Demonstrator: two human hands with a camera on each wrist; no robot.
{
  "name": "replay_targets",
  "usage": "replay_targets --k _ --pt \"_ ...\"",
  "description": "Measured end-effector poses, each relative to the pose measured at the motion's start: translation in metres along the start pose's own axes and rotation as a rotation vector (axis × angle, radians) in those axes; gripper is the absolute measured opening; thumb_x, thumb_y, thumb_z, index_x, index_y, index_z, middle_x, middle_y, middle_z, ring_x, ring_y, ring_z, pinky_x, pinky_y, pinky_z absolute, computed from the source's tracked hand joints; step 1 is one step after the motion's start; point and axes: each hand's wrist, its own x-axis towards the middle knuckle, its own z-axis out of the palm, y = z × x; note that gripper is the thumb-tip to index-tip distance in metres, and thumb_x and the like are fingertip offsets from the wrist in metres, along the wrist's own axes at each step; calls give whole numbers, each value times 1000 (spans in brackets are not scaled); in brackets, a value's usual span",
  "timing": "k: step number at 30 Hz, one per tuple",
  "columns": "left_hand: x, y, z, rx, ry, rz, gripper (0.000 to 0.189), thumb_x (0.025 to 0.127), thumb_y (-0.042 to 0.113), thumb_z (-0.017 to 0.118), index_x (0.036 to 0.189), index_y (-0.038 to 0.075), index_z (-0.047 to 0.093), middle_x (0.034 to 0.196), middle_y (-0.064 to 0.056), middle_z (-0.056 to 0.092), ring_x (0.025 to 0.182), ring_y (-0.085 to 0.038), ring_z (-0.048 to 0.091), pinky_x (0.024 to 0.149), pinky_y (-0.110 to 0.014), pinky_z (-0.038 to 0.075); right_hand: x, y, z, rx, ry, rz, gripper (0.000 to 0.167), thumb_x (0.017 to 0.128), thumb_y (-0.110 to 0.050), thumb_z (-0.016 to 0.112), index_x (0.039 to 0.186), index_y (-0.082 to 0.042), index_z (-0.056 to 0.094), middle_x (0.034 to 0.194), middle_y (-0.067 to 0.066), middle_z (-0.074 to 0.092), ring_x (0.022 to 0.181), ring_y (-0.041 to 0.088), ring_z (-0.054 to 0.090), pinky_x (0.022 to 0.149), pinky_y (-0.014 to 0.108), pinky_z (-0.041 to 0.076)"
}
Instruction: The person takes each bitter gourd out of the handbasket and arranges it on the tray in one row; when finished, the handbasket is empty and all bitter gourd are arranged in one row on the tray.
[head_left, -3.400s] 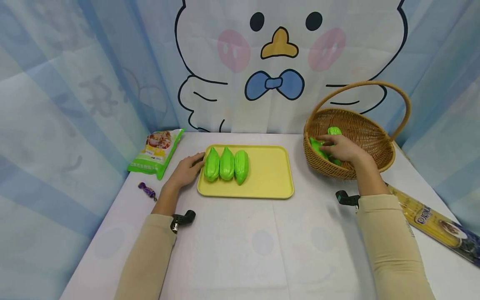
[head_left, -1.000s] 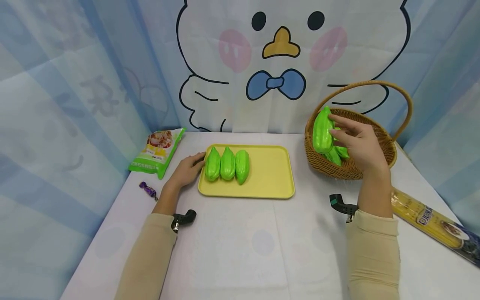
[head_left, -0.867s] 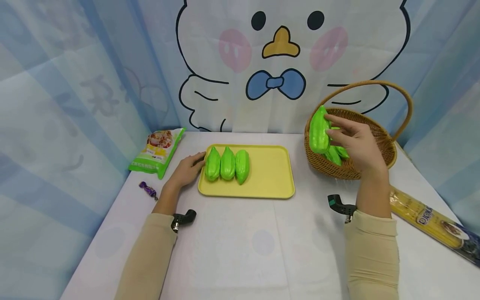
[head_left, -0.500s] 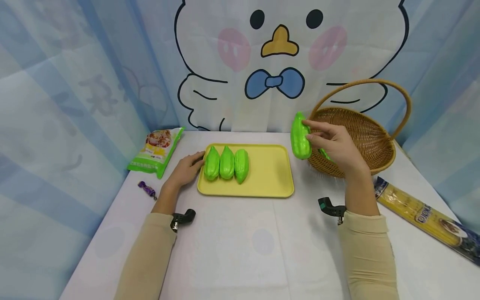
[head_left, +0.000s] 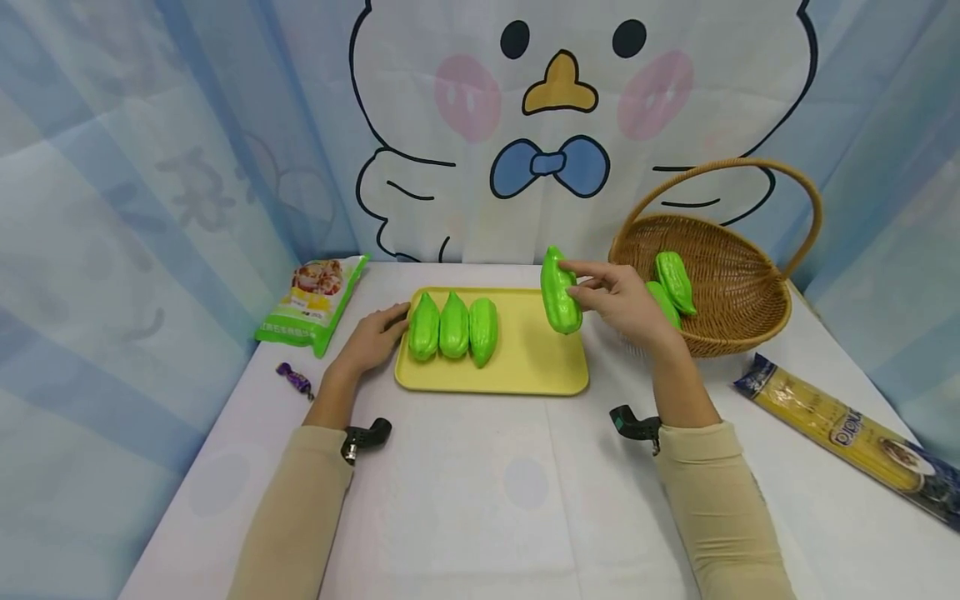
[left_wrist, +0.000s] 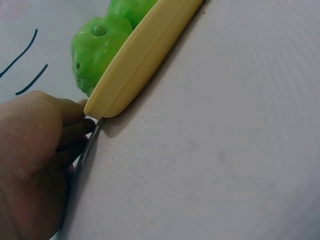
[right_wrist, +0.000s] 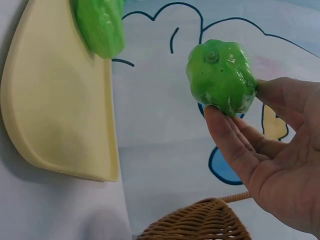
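Note:
My right hand [head_left: 617, 302] pinches a bright green, ribbed toy vegetable [head_left: 559, 293] between thumb and fingers, above the right part of a yellow tray [head_left: 536, 367]. In the right wrist view, the held vegetable [right_wrist: 220, 75] shows its lobed end with a small stem nub. Three matching vegetables [head_left: 453, 327] lie side by side on the tray's left half. My left hand [head_left: 371, 337] rests at the tray's left edge; in the left wrist view its fingertips are right at the tray corner [left_wrist: 107, 105].
A wicker basket [head_left: 738, 292] with a tall handle stands at the right, two green vegetables [head_left: 675, 282] visible in it. A yellow pasta packet [head_left: 832, 421] lies at far right. Left of the tray are a green-and-white food bag [head_left: 311, 307] and a purple wrapped candy [head_left: 296, 380].
My right hand has lifted a green vegetable out of the basket and carried it left, over the tray. The left hand and the three vegetables on the tray have stayed put.

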Motion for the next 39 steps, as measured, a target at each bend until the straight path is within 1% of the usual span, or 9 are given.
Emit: replay_targets --k 2,7,11,14,19,21,26,33,39 --pt "0 0 0 -4 -1 -4 52 113 35 43 162 16 39 168 -13 36 159 -33 28 135 -52 15 3 4 4 -20 -17 1 41 104 -16 65 146 -14 63 120 19 68 93 21 70 78 25 57" --pt "0 0 0 -10 2 6 52 113 34 43 162 16 39 168 -13 36 158 -33 29 135 -51 15 10 13 16 -60 -62 -27 42 104 -15 65 146 -10 62 140 16 63 104 27 66 76 22 57" --pt "0 -1 1 -3 2 9 52 113 33 43 162 15 39 168 -13 37 158 -33 29 135 -51 14 13 18 26 -66 -78 8 41 104 -18 65 145 -13 63 141 15 63 105 29 65 75 25 56" --pt "0 -1 0 3 2 6 52 113 33 43 162 15 39 167 -14 37 158 -33 29 135 -50 14 15 21 33 -39 -88 52 41 104 -18 65 145 -15 64 139 14 64 103 30 66 77 33 57" --pt "0 0 0 2 3 -3 52 113 34 43 162 16 39 167 -13 37 158 -33 30 135 -50 13 18 27 45 7 -116 104 41 104 -17 65 145 -16 63 140 13 63 102 26 66 89 53 62" --pt "0 -1 0 6 4 -3 52 113 34 43 162 16 39 168 -13 37 158 -33 29 135 -50 13 20 28 48 22 -130 116 42 104 -15 65 146 -15 63 140 14 63 100 25 65 91 56 62" --pt "1 -1 1 15 7 15 52 113 32 43 162 14 40 167 -14 38 158 -33 30 135 -50 14 25 32 57 31 -155 155 43 105 -12 63 147 -12 61 136 19 61 97 24 65 93 56 62" --pt "-1 1 2 23 10 10 51 113 30 43 162 14 39 167 -13 38 158 -33 29 135 -50 14 35 37 69 -32 -175 188 44 105 -15 61 149 -15 60 135 18 59 102 26 67 93 50 64" --pt "-1 1 0 20 13 17 51 113 29 43 161 13 40 167 -14 38 158 -34 30 135 -51 12 36 34 75 -67 -204 196 43 104 -13 62 148 -11 60 133 21 60 99 25 66 89 51 64"
